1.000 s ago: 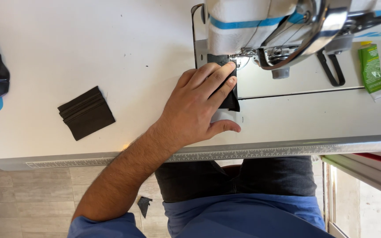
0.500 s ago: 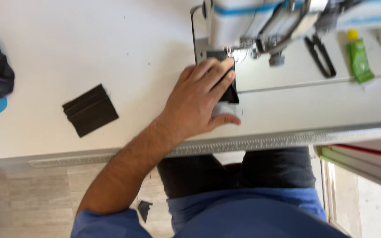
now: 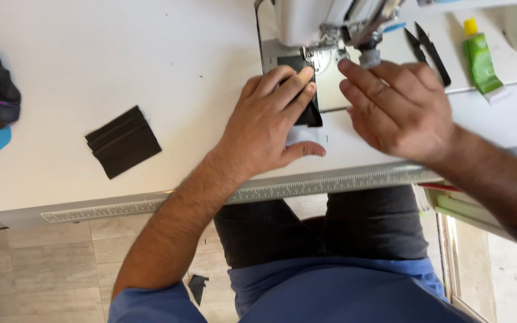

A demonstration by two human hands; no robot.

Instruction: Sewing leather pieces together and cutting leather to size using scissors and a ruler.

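Head view: the left hand (image 3: 267, 128) lies flat, fingers together, pressing a dark fabric piece (image 3: 306, 107) onto the white table (image 3: 91, 60) beneath the sewing machine (image 3: 324, 24). The right hand (image 3: 399, 110) hovers beside it, fingers loosely extended, holding nothing. A stack of dark pieces (image 3: 122, 142) lies well apart to the left; snips (image 3: 426, 45) lie near a green tube (image 3: 481, 60).

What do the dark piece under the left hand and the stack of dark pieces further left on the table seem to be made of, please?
The dark piece under the left hand looks like thin matte fabric or leather-like sheet: flat, black, crisp edges. The stack of dark pieces appears to be the same, dull dark brown-black with layered straight edges. The table looks like smooth white laminate, slightly glossy.
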